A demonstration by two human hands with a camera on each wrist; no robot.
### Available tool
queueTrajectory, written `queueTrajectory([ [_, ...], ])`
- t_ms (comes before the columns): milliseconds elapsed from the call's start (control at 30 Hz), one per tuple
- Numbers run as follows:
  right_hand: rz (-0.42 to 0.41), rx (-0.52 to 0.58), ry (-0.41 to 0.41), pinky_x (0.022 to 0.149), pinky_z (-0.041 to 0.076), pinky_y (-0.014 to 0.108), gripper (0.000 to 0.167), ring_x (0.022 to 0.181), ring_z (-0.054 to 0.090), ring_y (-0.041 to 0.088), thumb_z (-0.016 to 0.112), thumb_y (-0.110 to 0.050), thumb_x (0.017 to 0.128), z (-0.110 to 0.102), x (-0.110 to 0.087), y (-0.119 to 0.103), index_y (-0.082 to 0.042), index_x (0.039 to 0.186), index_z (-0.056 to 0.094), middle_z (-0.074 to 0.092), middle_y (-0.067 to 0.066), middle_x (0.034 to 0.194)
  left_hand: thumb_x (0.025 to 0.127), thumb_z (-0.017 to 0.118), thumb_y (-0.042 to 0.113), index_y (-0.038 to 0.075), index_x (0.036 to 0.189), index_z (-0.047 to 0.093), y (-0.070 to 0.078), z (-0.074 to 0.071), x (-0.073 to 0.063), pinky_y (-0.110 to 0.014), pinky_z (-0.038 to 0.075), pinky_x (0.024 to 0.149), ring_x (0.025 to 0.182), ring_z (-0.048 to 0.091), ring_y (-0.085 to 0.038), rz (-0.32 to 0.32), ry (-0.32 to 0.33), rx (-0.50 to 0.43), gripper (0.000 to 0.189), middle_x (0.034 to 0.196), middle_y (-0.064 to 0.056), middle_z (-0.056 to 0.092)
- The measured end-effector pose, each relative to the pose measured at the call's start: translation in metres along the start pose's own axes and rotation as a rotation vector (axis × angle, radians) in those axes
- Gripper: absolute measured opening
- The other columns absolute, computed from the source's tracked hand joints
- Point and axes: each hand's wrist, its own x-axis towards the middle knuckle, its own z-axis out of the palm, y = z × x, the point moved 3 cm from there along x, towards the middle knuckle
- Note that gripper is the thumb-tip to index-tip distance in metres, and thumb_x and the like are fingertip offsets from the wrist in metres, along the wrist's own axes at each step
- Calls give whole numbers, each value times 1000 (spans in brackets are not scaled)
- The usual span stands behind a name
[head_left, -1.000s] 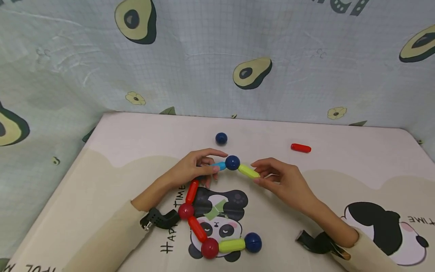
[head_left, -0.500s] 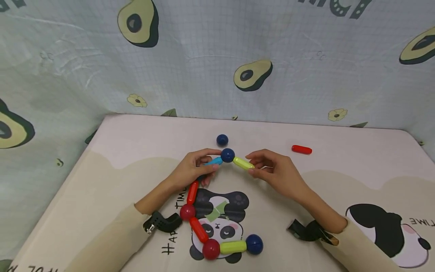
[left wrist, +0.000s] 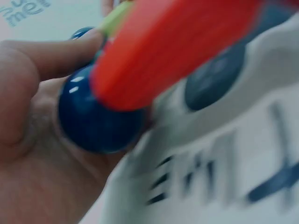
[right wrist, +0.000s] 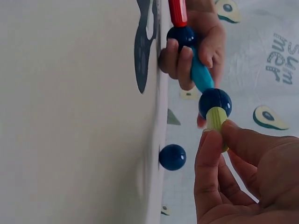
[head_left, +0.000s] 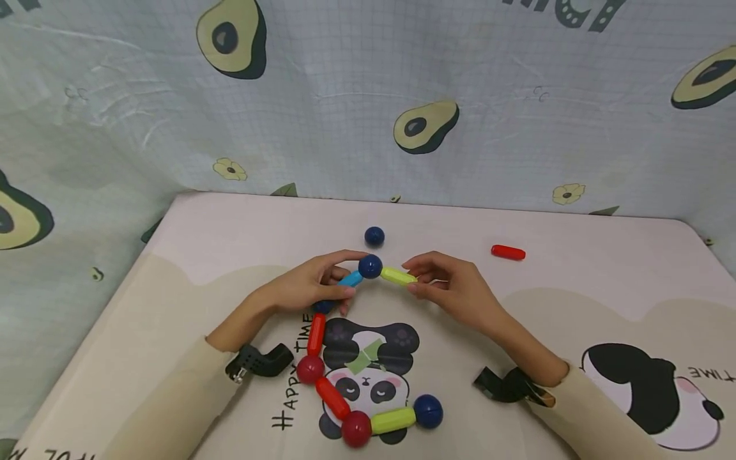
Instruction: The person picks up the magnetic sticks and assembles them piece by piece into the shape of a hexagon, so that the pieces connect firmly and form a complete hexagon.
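Note:
My left hand (head_left: 301,281) holds a light blue rod (right wrist: 202,74) with a dark blue ball (left wrist: 93,116) at its near end, against the fingers. The rod's far end meets another dark blue ball (head_left: 370,266), which the left index fingertip touches. From that ball a yellow-green rod (head_left: 397,276) slants down to the right. Thumb and fingers of my right hand (head_left: 454,291) pinch its free end. Below the left hand the chain runs on through a red rod (head_left: 315,334), a red ball (head_left: 310,369), a second red rod (head_left: 332,398) and a second red ball (head_left: 356,429).
At the chain's near end, a yellow-green rod (head_left: 393,420) and a dark blue ball (head_left: 428,411) lie over the panda print. Beyond the hands sit a loose dark blue ball (head_left: 374,236) and a loose red rod (head_left: 508,252). An avocado-print cloth (head_left: 322,128) hangs behind the table.
Both hands have shifted left with the held top of the chain, and the upper red rod now stands more upright. The lower near-end pieces and the loose pieces have stayed put.

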Motion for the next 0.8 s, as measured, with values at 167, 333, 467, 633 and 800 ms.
queueTrajectory([
  [167, 8, 14, -15, 78, 53, 25, 31, 85, 60, 15, 74, -12, 84, 9, 4, -4, -16, 114, 67, 65, -3, 102, 94, 59, 6, 10, 147, 32, 2, -11, -8, -39, 49, 86, 85, 65, -28, -53, -57, 56, 60, 94, -13, 67],
  [333, -21, 32, -31, 77, 53, 26, 30, 85, 60, 16, 73, -10, 85, 13, 9, -9, -12, 114, 67, 64, -2, 98, 92, 63, 6, 13, 149, 28, 0, -15, -11, -41, 51, 82, 75, 64, -31, -94, -91, 23, 68, 86, -15, 65],
  [467, -35, 46, -65, 76, 53, 27, 29, 85, 60, 16, 73, -9, 85, 17, 12, -12, -11, 114, 67, 64, -1, 98, 90, 67, 10, 17, 148, 31, 1, -16, -13, -40, 50, 81, 74, 65, -30, -136, -95, 69, 69, 84, -14, 65],
  [633, -40, 46, -91, 77, 53, 27, 28, 86, 61, 14, 73, -9, 85, 23, 14, -12, -12, 113, 67, 64, -2, 99, 91, 66, 17, 11, 129, 49, 3, -14, -9, -39, 48, 82, 80, 65, -27, -104, -30, 97, 42, 93, -12, 66],
  [800, -41, 53, -99, 77, 53, 27, 28, 86, 61, 14, 73, -10, 85, 27, 14, -13, -12, 112, 68, 65, -3, 100, 92, 65, 16, 4, 112, 51, 0, -7, -3, -38, 52, 79, 75, 65, -28, -23, 47, 67, 27, 89, -15, 65],
])
